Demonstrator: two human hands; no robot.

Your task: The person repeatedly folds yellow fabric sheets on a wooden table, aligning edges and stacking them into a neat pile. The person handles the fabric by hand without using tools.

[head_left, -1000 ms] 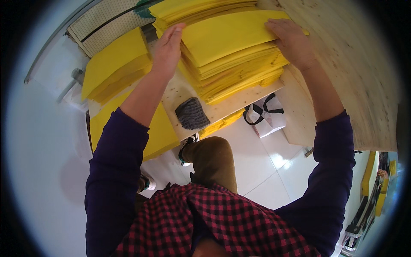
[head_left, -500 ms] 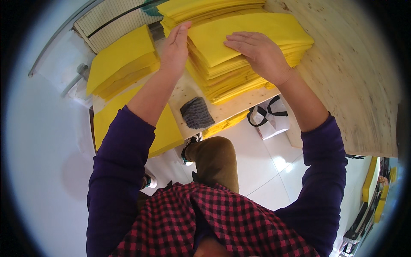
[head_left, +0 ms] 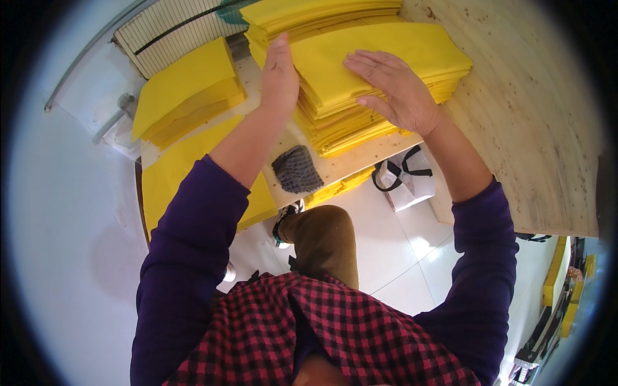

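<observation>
A thick stack of flat yellow fabric pieces lies on the table in front of me. My left hand is held edge-on against the left side of this stack, its fingers stretched out and together. On top, my right hand rests near the front edge with flat fingers and the thumb apart. Neither hand grips anything. The lower layers of the stack are slightly uneven along the near side. Behind it stands another yellow stack.
To the left are a yellow stack and more yellow sheets. A crumpled grey cloth lies near the edge of the wooden table. Below stands a white bag with black handles. A ribbed panel is at the back left.
My left hand has moved right, up against the stack's left side. My right hand has shifted slightly right, and its thumb has spread away from the fingers.
</observation>
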